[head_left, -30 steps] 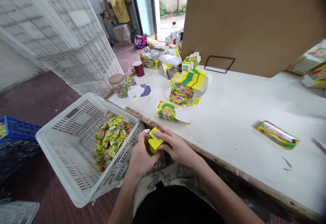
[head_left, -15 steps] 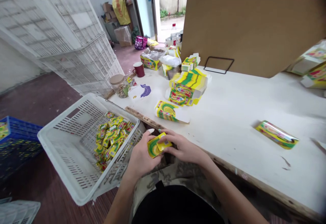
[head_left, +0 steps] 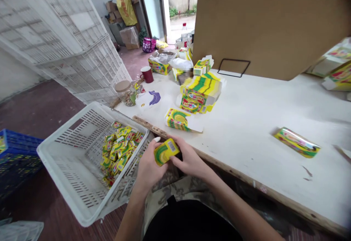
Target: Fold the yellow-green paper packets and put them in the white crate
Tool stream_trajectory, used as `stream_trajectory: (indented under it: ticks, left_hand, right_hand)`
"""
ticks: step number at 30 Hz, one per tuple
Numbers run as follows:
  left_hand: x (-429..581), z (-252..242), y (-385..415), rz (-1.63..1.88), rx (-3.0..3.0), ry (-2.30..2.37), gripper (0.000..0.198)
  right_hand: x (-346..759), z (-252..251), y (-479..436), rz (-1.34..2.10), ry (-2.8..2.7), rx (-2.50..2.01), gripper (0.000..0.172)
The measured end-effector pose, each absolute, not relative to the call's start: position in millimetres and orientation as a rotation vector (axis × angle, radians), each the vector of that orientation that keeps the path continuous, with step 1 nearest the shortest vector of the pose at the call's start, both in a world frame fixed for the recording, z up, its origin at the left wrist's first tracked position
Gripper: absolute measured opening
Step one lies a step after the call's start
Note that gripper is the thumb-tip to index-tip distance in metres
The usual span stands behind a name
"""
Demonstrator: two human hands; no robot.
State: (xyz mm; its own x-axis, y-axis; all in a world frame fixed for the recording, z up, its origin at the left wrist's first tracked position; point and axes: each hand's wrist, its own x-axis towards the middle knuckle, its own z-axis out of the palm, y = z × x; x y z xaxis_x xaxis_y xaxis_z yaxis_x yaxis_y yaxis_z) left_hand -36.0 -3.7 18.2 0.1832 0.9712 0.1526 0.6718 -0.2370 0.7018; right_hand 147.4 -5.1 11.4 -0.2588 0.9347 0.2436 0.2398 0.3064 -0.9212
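Both hands hold one small yellow and green carton (head_left: pixel 165 151) just in front of the table's near edge. My left hand (head_left: pixel 150 167) cups it from below and the left, fingers wrapped round it. My right hand (head_left: pixel 189 159) grips its right end with curled fingers. To the left a white plastic crate (head_left: pixel 65 168) holds several similar small cartons (head_left: pixel 120 147). On the white table (head_left: pixel 246 131) a stack of flat carton blanks (head_left: pixel 178 119) lies just beyond my hands.
A taller pile of yellow cartons (head_left: pixel 201 91) stands further back on the table. A wrapped yellow packet (head_left: pixel 297 142) lies to the right. A brown cardboard sheet (head_left: pixel 268 25) leans at the back. A red mug (head_left: pixel 147 74), a jar (head_left: pixel 124 91) and stacked white crates (head_left: pixel 63 36) are at the left.
The carton has been turned in my hands and its end flap now lies flat against it. Both hands stayed in front of the table edge.
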Motion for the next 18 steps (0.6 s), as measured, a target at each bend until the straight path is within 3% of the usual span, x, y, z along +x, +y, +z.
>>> stream_trajectory:
  ticks: [3,5,7,10,14,18]
  left_hand:
    - [-61,24,8,1.134,1.887,1.874,0.069]
    - [-78,27,15,1.28,1.801,2.161,0.091]
    - [-87,26,17,1.309,1.746,2.224,0.1]
    - [-82,17,12,1.254,1.717,1.98,0.087]
    - [-55,0,1,1.171,1.53,1.634,0.074]
    - [-25,-1,-4,1.242,1.284,1.215,0.08]
  right_hand:
    - [156,8,18,0.789,-1.7,-1.273,0.063]
    - [167,5,39,0.567,-1.587,-1.586,0.042]
    - [176,2,58,0.455,-1.498,-1.746,0.029]
    - [181,-1,73,0.413,-1.475,-1.811,0.018]
    - [177,4,66,0.417,-1.489,-1.769,0.019]
    - [162,18,36,0.612,-1.58,-1.586,0.025]
